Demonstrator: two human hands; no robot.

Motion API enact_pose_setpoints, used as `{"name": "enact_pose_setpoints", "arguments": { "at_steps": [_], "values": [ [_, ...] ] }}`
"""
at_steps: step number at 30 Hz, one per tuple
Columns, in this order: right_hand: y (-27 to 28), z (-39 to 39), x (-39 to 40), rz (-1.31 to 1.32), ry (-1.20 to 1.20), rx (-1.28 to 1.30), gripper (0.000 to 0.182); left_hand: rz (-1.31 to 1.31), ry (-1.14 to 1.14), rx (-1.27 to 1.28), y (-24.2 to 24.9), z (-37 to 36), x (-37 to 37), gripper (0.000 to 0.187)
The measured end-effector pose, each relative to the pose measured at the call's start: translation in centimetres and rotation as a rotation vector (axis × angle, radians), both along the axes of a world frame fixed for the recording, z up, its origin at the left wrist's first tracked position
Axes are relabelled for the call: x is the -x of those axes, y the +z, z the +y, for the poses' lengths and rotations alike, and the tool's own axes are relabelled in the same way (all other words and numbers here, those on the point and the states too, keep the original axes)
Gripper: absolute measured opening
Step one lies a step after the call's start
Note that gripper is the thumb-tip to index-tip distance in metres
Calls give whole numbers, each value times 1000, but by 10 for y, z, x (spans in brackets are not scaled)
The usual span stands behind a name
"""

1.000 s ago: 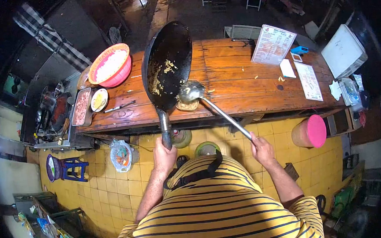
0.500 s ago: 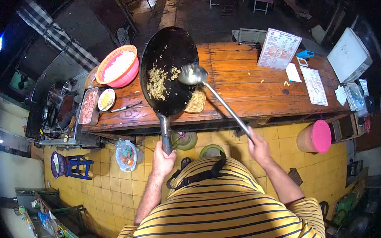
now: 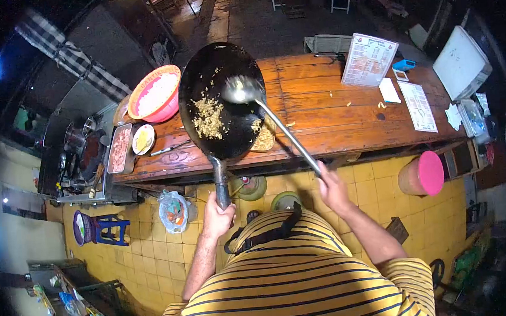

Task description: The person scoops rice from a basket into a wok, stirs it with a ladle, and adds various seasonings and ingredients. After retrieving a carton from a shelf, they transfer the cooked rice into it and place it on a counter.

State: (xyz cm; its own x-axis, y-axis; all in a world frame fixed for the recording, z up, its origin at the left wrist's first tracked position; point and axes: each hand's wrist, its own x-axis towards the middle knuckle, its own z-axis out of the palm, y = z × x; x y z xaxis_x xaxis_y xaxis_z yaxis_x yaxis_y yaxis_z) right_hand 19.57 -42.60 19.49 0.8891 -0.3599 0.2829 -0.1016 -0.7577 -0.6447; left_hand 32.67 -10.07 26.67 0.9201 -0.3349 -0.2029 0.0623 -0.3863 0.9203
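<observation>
My left hand (image 3: 216, 215) is closed round the dark handle of a black wok (image 3: 218, 64), which is tilted above the counter. Browned, crumbly chopped food (image 3: 207, 119) lies in a heap on the left of its inside, with a few bits near the right rim. In my right hand (image 3: 334, 189) is the long handle of a metal ladle (image 3: 289, 134). Its bowl, blurred by motion, is over the wok's right half. Partly hidden under the wok's lower right rim, a shallow container (image 3: 265, 141) holds similar browned food.
Left on the wooden counter (image 3: 314, 113) are a pink basin (image 3: 166, 110) of white food, a metal tray (image 3: 120, 147) of pink chopped pieces and a small white bowl (image 3: 143, 140). A menu stand (image 3: 369, 61) is at right. Below are a plastic-lined bin (image 3: 173, 212) and a pink-lidded bucket (image 3: 421, 174).
The ladle's bowl has moved left and up within the wok, my right hand following leftward. The wok has shifted slightly left and lower in view. Both grips stay the same.
</observation>
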Motion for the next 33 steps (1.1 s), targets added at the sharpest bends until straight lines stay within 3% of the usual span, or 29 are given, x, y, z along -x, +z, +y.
{"name": "enact_pose_setpoints", "arguments": {
  "at_steps": [1, 4, 9, 12, 15, 17, 19, 21, 27, 30, 31, 33],
  "values": [
    [-8, 16, -20, -124, 9, -47, 58, 36, -7, 11, 4, 0, 0, 26],
    [-20, 45, -50, -42, 21, -20, 62, 85, -40, 20, 8, 1, 1, 26],
    [-65, 3, 12, 122, 89, 169, 66, 121, -32, 117, 16, -1, -3, 25],
    [-42, -23, 32, 316, 81, 242, 62, 88, -42, 112, 3, 9, -9, 31],
    [-21, -15, 6, 241, 60, 270, 60, 70, -26, 82, 3, 13, -8, 31],
    [-9, 18, -31, -7, -3, 106, 58, 104, -22, 61, 14, 10, -5, 30],
    [-5, 42, -64, -62, -20, 25, 60, 137, -14, 42, 15, 8, -1, 29],
    [-16, 52, -80, -115, -8, 15, 60, 6, -43, -15, 9, 8, 4, 28],
    [-45, -13, 20, 156, 97, 156, 60, 122, -60, 18, 9, 11, 10, 25],
    [-11, -37, 42, 356, 72, 214, 59, 45, -29, -22, 8, 15, 10, 24],
    [-5, -33, 36, 359, 69, 211, 59, -6, -23, -47, 8, 15, 10, 24],
    [2, -16, 10, 112, 43, 162, 56, 7, -33, -46, -2, 16, 10, 23]
  ]
}}
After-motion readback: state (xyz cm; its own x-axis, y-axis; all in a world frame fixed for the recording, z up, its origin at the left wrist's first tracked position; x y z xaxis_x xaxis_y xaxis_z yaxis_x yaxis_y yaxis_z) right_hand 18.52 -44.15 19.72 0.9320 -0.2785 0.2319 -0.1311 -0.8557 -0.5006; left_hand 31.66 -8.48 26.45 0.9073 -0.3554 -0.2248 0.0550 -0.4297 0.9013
